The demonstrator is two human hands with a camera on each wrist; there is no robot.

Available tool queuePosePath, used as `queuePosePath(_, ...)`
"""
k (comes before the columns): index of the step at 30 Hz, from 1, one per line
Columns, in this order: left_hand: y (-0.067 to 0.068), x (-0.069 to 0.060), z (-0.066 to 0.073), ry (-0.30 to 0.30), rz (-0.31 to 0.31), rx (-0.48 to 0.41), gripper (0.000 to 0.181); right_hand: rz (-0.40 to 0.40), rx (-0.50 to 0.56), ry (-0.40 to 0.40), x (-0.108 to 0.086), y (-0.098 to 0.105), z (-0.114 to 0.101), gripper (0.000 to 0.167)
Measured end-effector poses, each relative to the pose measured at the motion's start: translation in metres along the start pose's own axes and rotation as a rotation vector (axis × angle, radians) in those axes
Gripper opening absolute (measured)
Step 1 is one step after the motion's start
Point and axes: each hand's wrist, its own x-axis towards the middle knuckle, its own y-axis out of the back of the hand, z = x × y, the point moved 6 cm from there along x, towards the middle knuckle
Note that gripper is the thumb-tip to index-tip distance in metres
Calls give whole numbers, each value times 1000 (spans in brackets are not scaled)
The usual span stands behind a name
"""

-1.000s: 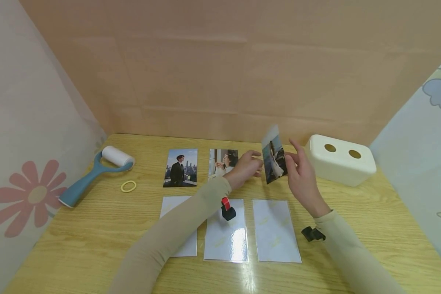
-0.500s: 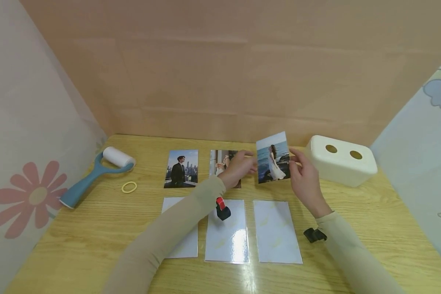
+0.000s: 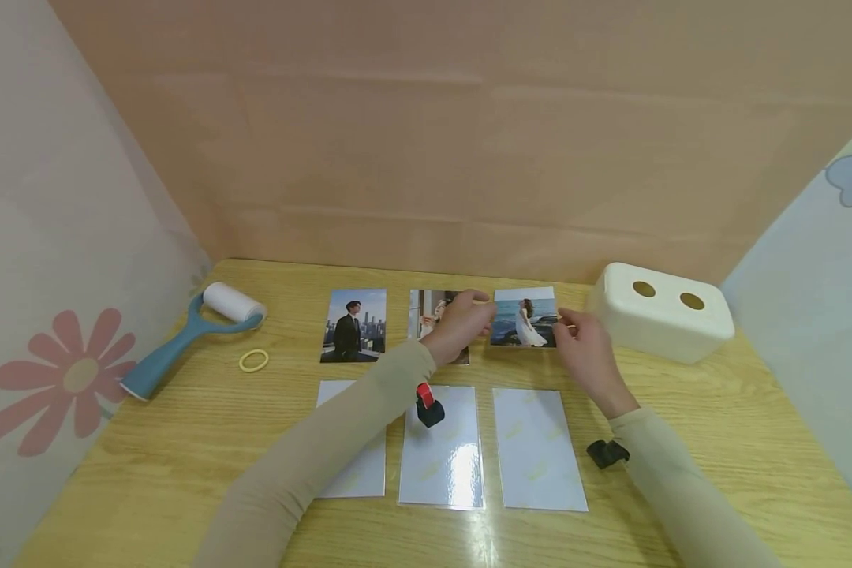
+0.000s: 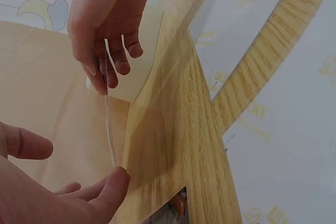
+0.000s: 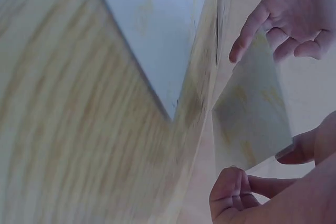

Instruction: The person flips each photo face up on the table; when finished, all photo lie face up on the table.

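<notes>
My right hand (image 3: 588, 359) pinches the right edge of a photo (image 3: 525, 319) of a person in a white dress by the sea. It is held at a slant, low over the far part of the table. On its other side is my left hand (image 3: 461, 323), fingers extended; in the left wrist view a fingertip of this hand (image 4: 79, 198) meets the photo's edge while the thumb stands apart. The right wrist view shows the photo's pale back (image 5: 252, 114) with yellow marks. A second photo (image 3: 419, 315) lies partly hidden beneath my left hand.
Left of the hands lies a photo of a person in a dark suit (image 3: 353, 325). Nearer are three glossy white sheets, including the right one (image 3: 539, 450). A lint roller (image 3: 177, 339) and yellow ring (image 3: 253, 360) lie left; a white two-holed box (image 3: 660, 315) stands right.
The photo has turned from steeply slanted to facing me, then come down towards the table. My right hand has lowered with it. The left hand has moved slightly left.
</notes>
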Motion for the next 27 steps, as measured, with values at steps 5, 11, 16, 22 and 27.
queuePosePath(5, 1, -4, -1, -7, -11, 90, 55, -65, 6, -29, 0, -6, 3, 48)
queuePosePath(11, 1, -5, -1, 1, -14, 111, 55, -126, -19, -63, 2, -13, 9, 50)
queuePosePath(16, -2, -5, -2, 27, -24, 138, 56, -172, -42, -73, 5, -18, 15, 52)
queuePosePath(22, -6, -7, -5, 42, -49, 149, 58, -215, -62, -82, 7, -22, 16, 53)
queuePosePath(27, -8, -9, -6, 45, -73, 161, 59, -247, -88, -72, 8, -24, 16, 55)
